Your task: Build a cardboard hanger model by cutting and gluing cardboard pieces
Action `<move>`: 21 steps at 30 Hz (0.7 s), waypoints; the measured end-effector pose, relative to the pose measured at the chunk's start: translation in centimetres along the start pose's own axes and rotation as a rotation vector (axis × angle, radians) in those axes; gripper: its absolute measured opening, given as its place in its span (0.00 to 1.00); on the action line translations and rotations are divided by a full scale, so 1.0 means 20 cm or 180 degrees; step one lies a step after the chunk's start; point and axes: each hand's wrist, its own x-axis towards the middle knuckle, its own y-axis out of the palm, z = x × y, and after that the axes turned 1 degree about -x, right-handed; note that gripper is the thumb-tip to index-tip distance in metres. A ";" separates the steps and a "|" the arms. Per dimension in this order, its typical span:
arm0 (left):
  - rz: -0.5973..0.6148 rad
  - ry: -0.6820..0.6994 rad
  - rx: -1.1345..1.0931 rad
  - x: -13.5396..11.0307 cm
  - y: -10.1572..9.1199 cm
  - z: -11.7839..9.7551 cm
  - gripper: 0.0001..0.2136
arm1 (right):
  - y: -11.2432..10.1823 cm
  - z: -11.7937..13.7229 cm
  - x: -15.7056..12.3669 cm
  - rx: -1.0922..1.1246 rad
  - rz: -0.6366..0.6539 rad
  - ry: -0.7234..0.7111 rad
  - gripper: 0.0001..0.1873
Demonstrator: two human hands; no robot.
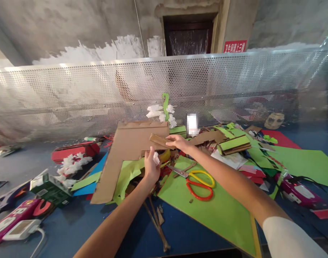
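My left hand (151, 165) is closed around a small wad of white tissue (156, 158), held above the green and brown paper scraps. My right hand (177, 142) pinches one end of a narrow strip of brown cardboard (158, 140), lifted just over a large L-shaped cardboard sheet (126, 150). Right below my hands lie scissors with yellow and red handles (198, 182) on a green card sheet (207, 204).
A perforated metal screen (99, 96) runs across the back of the blue table (80, 222). Green sheets (303, 161), a stack of green-topped cardboard (235, 144), red paper (69, 153), white tissue flowers (72, 163), a green box (49, 188) and a pink device (12, 218) lie scattered.
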 end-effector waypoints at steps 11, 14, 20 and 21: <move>0.1261 0.1103 0.1552 -0.06 0.01 0.02 0.21 | 0.14 -0.06 -0.59 0.0302 -0.0830 -0.0650 0.21; 0.1680 0.0875 0.1782 -0.04 -0.01 -0.01 0.22 | 0.07 -0.08 -0.66 0.0101 -0.0504 -0.0483 0.16; 0.1914 0.0432 0.2179 0.05 -0.06 -0.07 0.22 | -0.12 0.00 -0.73 -0.1100 0.0974 -0.0232 0.16; 0.1934 0.0344 0.2234 0.06 -0.07 -0.07 0.21 | -0.14 0.01 -0.73 -0.1591 0.0871 -0.0531 0.15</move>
